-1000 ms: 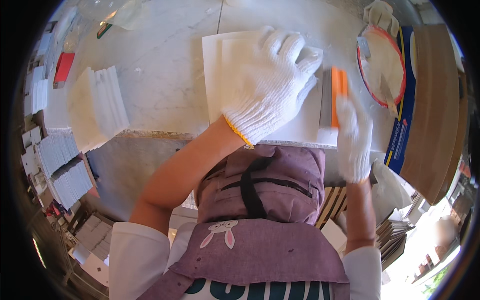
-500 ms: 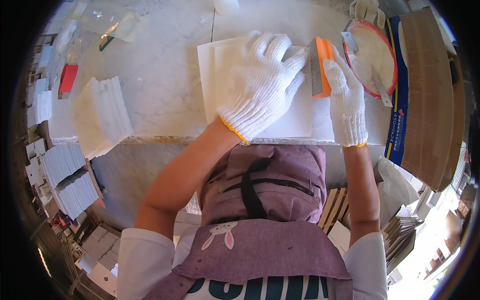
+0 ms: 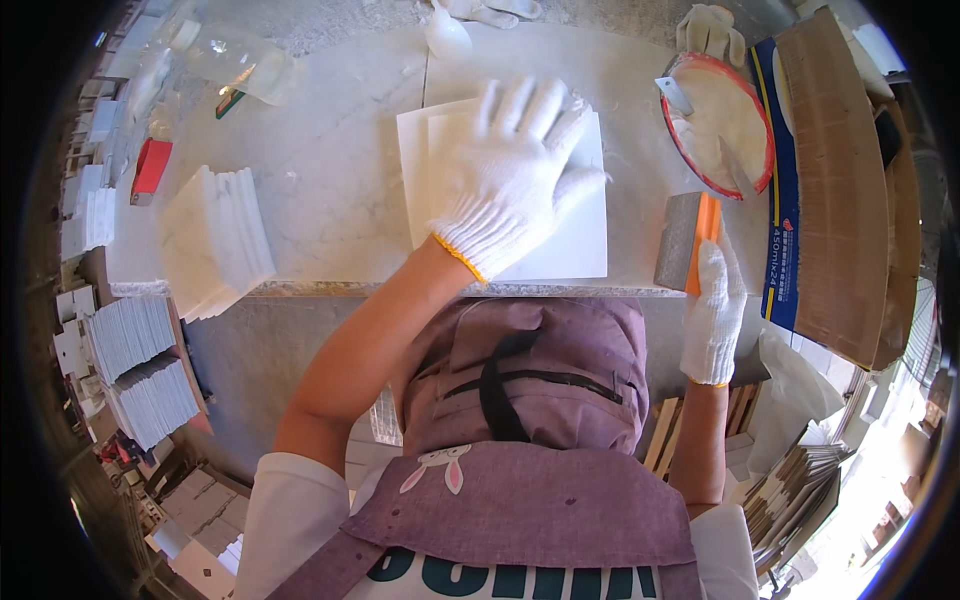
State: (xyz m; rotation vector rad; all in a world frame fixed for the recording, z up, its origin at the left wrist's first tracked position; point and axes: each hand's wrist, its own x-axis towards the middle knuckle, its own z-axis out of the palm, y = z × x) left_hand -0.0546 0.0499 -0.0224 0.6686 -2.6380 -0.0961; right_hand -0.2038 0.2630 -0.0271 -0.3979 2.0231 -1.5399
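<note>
Left hand (image 3: pixel 512 172), fingers spread, holding nothing, palm on white sheets (image 3: pixel 575 235); right hand (image 3: pixel 717 305) grasps orange-and-grey block (image 3: pixel 690 242); best: even palm pressure, block level.

free passage over tabletop (image 3: pixel 335 150) between stack (image 3: pixel 222 235) and panel (image 3: pixel 588 225); tub (image 3: pixel 771 150), carton (image 3: pixel 835 200) obstruct right.

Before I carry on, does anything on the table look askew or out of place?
Yes, mildly: the stack of white slabs appears to jut past the front edge of the table, and the white pieces under the left hand aren't squared up.
</note>
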